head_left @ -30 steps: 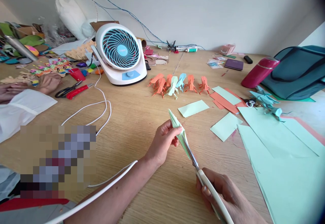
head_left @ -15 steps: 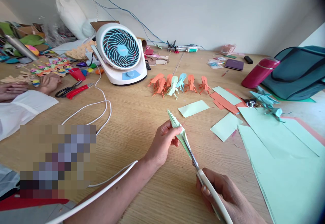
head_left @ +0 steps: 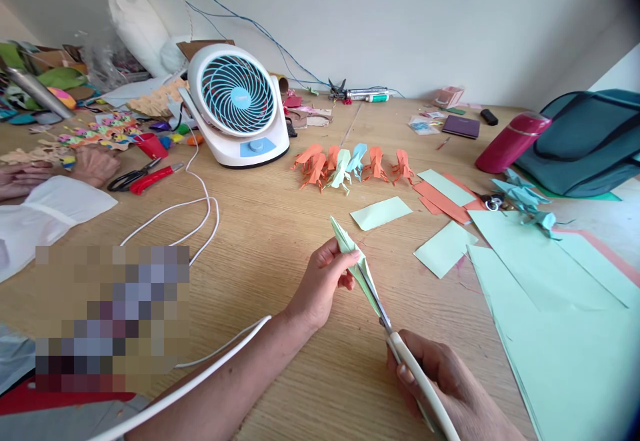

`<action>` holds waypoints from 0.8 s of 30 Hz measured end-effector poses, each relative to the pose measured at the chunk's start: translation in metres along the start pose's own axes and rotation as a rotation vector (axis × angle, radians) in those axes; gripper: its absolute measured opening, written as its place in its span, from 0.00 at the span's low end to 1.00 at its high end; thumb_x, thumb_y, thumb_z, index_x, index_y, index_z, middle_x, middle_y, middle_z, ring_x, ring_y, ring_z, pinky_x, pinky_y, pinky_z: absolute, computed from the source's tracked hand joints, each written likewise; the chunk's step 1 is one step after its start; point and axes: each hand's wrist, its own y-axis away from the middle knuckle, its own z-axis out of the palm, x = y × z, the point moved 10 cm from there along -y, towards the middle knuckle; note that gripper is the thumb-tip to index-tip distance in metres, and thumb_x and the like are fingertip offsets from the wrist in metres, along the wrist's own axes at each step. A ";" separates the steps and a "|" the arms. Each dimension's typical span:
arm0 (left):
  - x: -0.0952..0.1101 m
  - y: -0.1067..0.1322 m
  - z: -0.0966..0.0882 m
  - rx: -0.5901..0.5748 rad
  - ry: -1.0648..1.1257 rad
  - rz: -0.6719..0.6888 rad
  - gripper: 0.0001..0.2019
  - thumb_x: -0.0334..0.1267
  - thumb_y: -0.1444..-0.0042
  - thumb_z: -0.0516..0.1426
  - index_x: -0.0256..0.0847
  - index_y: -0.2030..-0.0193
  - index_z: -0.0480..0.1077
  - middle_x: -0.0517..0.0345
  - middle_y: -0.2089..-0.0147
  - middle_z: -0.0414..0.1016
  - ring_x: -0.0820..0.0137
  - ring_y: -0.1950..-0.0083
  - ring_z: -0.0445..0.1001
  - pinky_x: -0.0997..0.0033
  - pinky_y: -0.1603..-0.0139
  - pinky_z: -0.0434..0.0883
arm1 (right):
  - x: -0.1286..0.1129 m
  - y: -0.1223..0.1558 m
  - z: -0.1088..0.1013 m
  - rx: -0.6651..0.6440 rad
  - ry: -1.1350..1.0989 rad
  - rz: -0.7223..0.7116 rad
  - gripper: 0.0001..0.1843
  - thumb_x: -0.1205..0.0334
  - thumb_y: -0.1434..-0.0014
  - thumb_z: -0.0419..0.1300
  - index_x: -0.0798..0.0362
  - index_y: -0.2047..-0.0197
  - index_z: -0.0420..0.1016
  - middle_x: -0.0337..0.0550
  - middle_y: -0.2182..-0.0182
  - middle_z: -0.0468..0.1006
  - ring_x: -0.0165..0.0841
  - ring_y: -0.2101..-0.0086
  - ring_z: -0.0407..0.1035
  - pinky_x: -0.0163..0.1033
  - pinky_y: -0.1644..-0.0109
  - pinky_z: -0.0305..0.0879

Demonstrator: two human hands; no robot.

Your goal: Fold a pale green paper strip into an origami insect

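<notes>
My left hand (head_left: 320, 281) pinches a folded pale green paper piece (head_left: 346, 244) just above the wooden table (head_left: 270, 241). My right hand (head_left: 445, 378) grips white-handled scissors (head_left: 400, 348). Their blades lie along the lower edge of the folded paper, cutting into it. A row of orange, green and blue folded paper figures (head_left: 350, 161) stands farther back on the table.
A white and blue desk fan (head_left: 237, 104) stands at the back left, its white cable (head_left: 200, 214) trailing toward me. Green paper sheets (head_left: 560, 308) lie at the right, with a red bottle (head_left: 510, 141) and teal bag (head_left: 585, 141) behind. Another person's hands (head_left: 75, 164) rest at left near red-handled scissors (head_left: 150, 178).
Almost nothing has moved. My hands, the folded paper and the scissors keep nearly the same position; the other person's hand at the left shifts slightly.
</notes>
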 end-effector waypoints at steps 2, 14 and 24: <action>0.001 0.000 -0.001 0.001 0.005 0.010 0.10 0.41 0.51 0.64 0.39 0.70 0.69 0.64 0.73 0.66 0.79 0.75 0.62 0.82 0.78 0.64 | -0.001 0.000 0.000 -0.001 -0.006 -0.008 0.30 0.32 0.36 0.48 0.51 0.73 0.55 0.33 0.77 0.53 0.28 0.74 0.47 0.34 0.73 0.47; 0.002 0.000 -0.001 0.009 0.023 -0.003 0.10 0.42 0.53 0.65 0.39 0.71 0.70 0.64 0.73 0.67 0.79 0.74 0.63 0.81 0.78 0.63 | 0.000 -0.002 -0.002 0.013 -0.003 -0.039 0.28 0.35 0.36 0.52 0.51 0.74 0.56 0.33 0.77 0.55 0.27 0.75 0.48 0.33 0.74 0.47; 0.002 0.000 -0.002 0.020 0.028 -0.003 0.11 0.42 0.53 0.65 0.39 0.71 0.70 0.64 0.73 0.67 0.78 0.75 0.63 0.81 0.78 0.63 | 0.000 -0.002 -0.002 0.024 0.018 -0.048 0.26 0.39 0.35 0.54 0.52 0.73 0.57 0.33 0.77 0.55 0.27 0.74 0.48 0.32 0.74 0.48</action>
